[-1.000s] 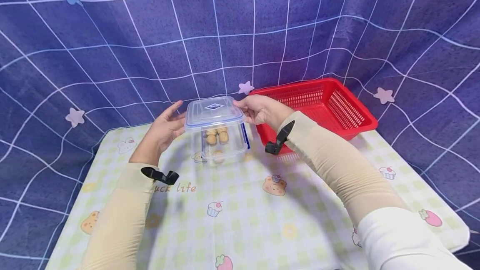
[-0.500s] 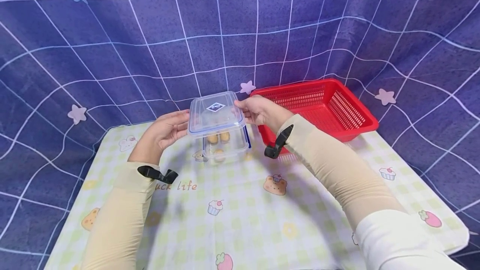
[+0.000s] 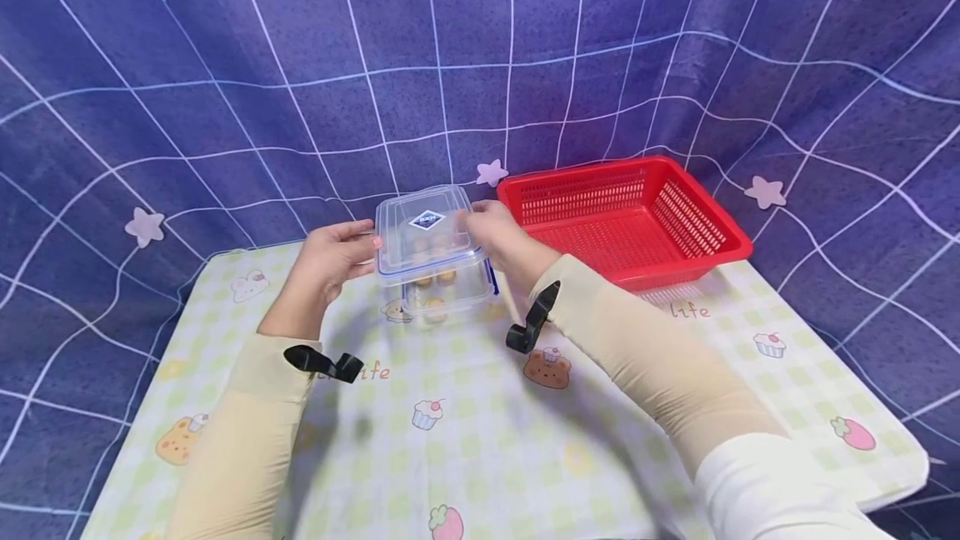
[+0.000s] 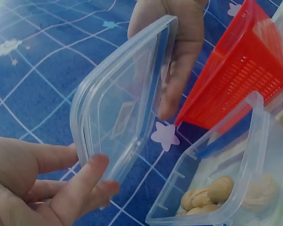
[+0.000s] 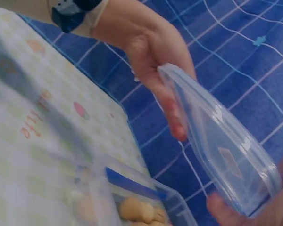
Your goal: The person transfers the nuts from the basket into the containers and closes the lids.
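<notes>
Both hands hold a clear plastic lid (image 3: 423,227) with a blue seal and a dark label, tilted on edge just above a clear container (image 3: 450,294). My left hand (image 3: 337,257) pinches the lid's left edge, thumb in front (image 4: 92,172). My right hand (image 3: 487,232) grips the right edge, with its fingers behind the lid (image 4: 122,101). The open container (image 4: 226,188) stands on the table and holds several round cookies (image 4: 210,195). From the right wrist, the lid (image 5: 221,150) slants between the left hand (image 5: 153,70) and the right hand (image 5: 273,207).
A red slotted basket (image 3: 626,219) stands just right of the container, at the table's back right. The table (image 3: 480,440) has a pale green checked cloth with cartoon prints. A blue grid-patterned curtain (image 3: 300,65) hangs close behind.
The lid has come up off the container and tipped onto its edge, top face toward me. My right hand shifted left along it; my left hand closed onto its left edge.
</notes>
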